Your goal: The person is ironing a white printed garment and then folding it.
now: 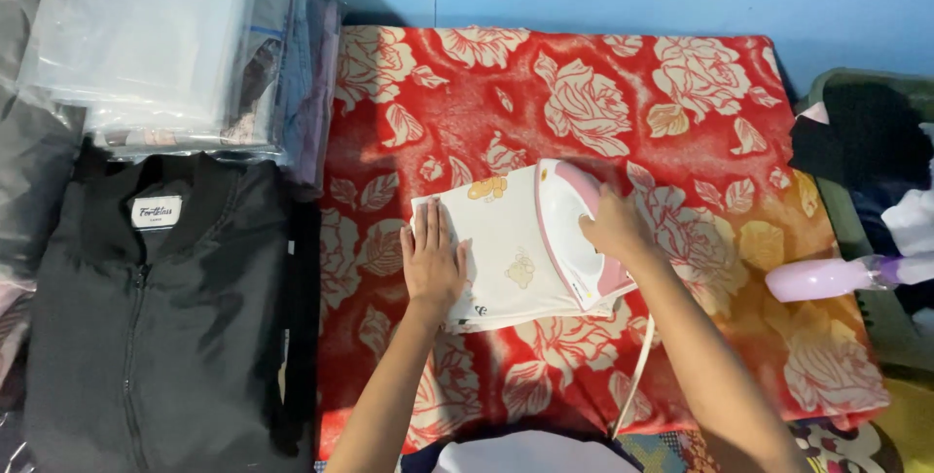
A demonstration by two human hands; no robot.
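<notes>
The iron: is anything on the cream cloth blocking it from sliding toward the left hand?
Nothing visible lies between them. The iron, gripped by the right hand, sits on the folded cream cloth; only bare cloth separates it from the left hand, which is pressed flat on the cloth's left edge.

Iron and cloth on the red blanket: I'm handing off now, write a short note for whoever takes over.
Left hand: flat, palm down on the left edge of the folded white cloth, pinning it.
Right hand: gripping the handle of the pink-and-white iron, which sits soleplate down on the right part of the cloth.
Cloth lies mid-blanket; the iron's cord trails toward the person.
Done: cloth folded and laid out.
Left: the part under the left hand looks not yet ironed.
</notes>
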